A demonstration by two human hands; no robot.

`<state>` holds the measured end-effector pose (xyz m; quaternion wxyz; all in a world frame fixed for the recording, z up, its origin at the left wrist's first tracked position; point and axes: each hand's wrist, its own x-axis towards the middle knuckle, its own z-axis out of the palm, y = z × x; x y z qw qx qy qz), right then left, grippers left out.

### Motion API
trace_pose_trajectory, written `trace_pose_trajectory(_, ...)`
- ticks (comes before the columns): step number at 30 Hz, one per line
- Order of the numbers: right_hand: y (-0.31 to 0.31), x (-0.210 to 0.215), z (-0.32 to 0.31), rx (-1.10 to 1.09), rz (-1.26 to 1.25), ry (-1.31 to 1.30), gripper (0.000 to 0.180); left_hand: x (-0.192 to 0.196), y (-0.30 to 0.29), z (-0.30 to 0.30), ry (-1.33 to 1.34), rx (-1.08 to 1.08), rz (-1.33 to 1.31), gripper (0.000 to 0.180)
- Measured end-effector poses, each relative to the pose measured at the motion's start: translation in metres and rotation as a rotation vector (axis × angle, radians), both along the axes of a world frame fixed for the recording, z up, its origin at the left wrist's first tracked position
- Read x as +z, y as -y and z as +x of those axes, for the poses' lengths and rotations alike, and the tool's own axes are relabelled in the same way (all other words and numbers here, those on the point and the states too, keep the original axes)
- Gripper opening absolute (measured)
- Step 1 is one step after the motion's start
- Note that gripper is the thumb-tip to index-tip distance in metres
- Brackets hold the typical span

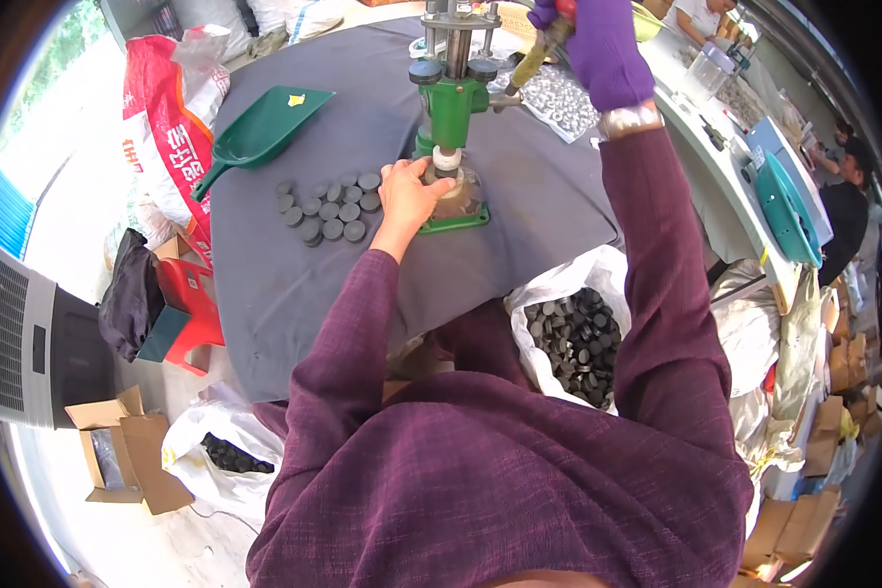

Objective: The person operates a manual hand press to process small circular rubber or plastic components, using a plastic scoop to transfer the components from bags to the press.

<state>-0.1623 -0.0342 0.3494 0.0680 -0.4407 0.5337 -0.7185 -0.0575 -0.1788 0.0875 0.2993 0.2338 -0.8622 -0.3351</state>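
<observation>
Pressing seems the step in hand: the left hand (412, 201), partly curled, steadies a dark disc (447, 173) under the green press (453, 113), upper centre; the gloved right hand (606, 54) grips the lever (531, 65), upper right. Next calls for a straight pull.

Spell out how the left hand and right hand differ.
The left hand is bare; the right hand wears a purple glove. The left hand sits low beside the green press's white tip; the right hand is raised at its lever. Both extend from maroon sleeves.
</observation>
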Motion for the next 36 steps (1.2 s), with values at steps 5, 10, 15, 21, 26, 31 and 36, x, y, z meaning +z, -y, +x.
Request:
trace_pose_trajectory(5,-0.048,-0.074,0.036,-0.176,-0.037,-0.365,0.038,-0.01,0.008,0.02,-0.013,-0.053,-0.002,0.063)
trace_pose_trajectory(10,-0.081,-0.172,0.071,-0.112,-0.089,-0.193,0.027,-0.006,0.001,0.032,-0.115,-0.16,-0.057,0.059)
trace_pose_trajectory(15,-0.077,-0.154,0.066,-0.127,0.009,-0.097,0.029,-0.001,0.006,0.07,-0.098,0.062,-0.319,0.035)
trace_pose_trajectory(21,-0.062,-0.078,0.054,-0.17,0.006,-0.305,0.031,-0.005,0.017,0.12,0.3,0.279,-0.503,0.025)
trace_pose_trajectory(26,-0.016,-0.033,0.007,0.412,-0.581,-0.602,0.031,-0.009,0.004,0.111,0.304,0.185,-0.565,0.021)
trace_pose_trajectory(31,-0.017,-0.014,0.007,-0.109,-0.016,-0.497,0.034,-0.018,0.003,0.12,0.192,0.191,-0.57,0.02)
trace_pose_trajectory(36,-0.007,-0.018,-0.014,0.879,-0.325,0.099,0.036,-0.015,0.009,0.123,0.058,0.025,-0.359,0.027)
